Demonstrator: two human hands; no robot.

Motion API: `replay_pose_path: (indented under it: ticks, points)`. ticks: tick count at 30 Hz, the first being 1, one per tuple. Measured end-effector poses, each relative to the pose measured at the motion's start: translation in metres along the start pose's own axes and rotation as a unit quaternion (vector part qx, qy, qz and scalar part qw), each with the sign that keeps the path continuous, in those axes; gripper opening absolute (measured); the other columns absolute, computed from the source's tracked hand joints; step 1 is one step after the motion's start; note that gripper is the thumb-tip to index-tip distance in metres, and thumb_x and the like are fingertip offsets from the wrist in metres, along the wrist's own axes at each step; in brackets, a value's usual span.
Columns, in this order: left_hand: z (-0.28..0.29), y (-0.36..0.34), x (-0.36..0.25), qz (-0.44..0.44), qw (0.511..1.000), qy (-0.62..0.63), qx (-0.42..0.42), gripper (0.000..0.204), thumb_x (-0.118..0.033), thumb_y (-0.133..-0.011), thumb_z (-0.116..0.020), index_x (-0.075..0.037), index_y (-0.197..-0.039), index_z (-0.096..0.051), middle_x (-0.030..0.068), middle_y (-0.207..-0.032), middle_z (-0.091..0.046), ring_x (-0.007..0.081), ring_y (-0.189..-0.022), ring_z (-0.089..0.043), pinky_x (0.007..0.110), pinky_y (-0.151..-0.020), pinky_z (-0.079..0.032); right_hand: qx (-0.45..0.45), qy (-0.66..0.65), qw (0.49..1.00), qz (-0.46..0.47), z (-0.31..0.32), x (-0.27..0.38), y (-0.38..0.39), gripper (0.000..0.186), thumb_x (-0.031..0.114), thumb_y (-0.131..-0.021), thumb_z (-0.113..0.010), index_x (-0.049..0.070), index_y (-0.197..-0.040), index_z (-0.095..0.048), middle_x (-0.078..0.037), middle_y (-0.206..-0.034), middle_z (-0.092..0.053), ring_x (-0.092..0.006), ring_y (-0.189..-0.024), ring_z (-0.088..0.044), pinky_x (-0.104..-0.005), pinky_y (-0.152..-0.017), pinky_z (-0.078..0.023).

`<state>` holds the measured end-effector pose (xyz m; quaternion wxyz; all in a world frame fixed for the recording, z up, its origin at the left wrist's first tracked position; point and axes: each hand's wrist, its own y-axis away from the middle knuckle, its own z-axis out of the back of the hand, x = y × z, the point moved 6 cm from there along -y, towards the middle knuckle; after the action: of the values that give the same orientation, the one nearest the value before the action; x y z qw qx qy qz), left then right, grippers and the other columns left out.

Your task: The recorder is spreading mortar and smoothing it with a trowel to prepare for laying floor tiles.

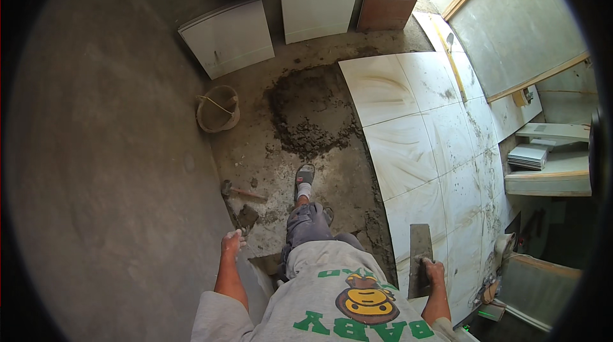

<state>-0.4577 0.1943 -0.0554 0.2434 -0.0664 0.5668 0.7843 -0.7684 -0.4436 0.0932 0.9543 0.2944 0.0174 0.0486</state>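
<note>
My right hand (433,270) is closed round the handle of a long rectangular plastering trowel (419,243), its grey blade over the pale floor tiles (402,150). At the left, beside the wall, my left hand (232,241) is closed on what looks like a small pointing trowel (247,216); its dark, mortar-smeared blade points away from me and the grip is mostly hidden. Ahead of my feet lies a wide patch of wet grey mortar (313,118), lumpy at its near side and bordering the tile edge.
A bucket (218,112) with a cord handle stands by the left wall. Nearer lies a hammer (246,193). Large tiles (319,13) and a reddish-brown panel (388,7) lean on the far wall. A yellow straightedge (454,67) rests on the laid tiles; stacked tiles (529,156) sit right.
</note>
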Motion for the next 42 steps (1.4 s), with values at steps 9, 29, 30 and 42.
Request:
replay_pose_path:
  ticks: [9,29,30,42]
  points:
    - [-0.004,-0.006,-0.002,0.031,0.999,-0.031,0.019,0.044,-0.040,-0.091,-0.052,-0.009,-0.122,-0.051,0.0078,-0.101,-0.063,0.0188,-0.083,-0.063,0.037,-0.077,-0.044,-0.007,0.003,0.998,-0.054,-0.013,-0.042,0.004,0.067,0.045,-0.071,-0.065,-0.016,-0.098,-0.061,-0.035,-0.104,-0.058,-0.0428,-0.104,-0.057,-0.0423,-0.092,-0.044]
    - [0.013,0.004,-0.005,0.018,1.000,0.005,0.003,0.045,-0.041,-0.091,-0.053,-0.010,-0.124,-0.051,0.0057,-0.100,-0.063,0.0162,-0.085,-0.062,0.036,-0.079,-0.043,0.000,0.015,0.999,-0.038,-0.021,-0.025,0.000,0.066,0.043,-0.073,-0.065,-0.016,-0.102,-0.059,-0.034,-0.106,-0.058,-0.0429,-0.104,-0.057,-0.0431,-0.090,-0.044]
    - [0.017,0.002,0.002,0.022,1.000,0.007,-0.002,0.045,-0.041,-0.091,-0.053,-0.010,-0.124,-0.051,0.0057,-0.100,-0.063,0.0162,-0.085,-0.062,0.036,-0.079,-0.043,-0.013,0.010,0.999,-0.033,-0.023,-0.029,-0.003,0.066,0.043,-0.072,-0.064,-0.016,-0.101,-0.059,-0.034,-0.105,-0.059,-0.0434,-0.103,-0.057,-0.0432,-0.090,-0.044]
    - [0.041,-0.010,0.034,0.041,0.999,0.030,-0.009,0.047,-0.040,-0.091,-0.052,-0.010,-0.126,-0.048,0.0078,-0.104,-0.062,0.0204,-0.090,-0.062,0.040,-0.085,-0.042,-0.013,0.018,0.999,-0.031,-0.023,-0.018,-0.001,0.067,0.047,-0.073,-0.063,-0.015,-0.099,-0.060,-0.035,-0.106,-0.057,-0.0434,-0.105,-0.056,-0.0436,-0.091,-0.044]
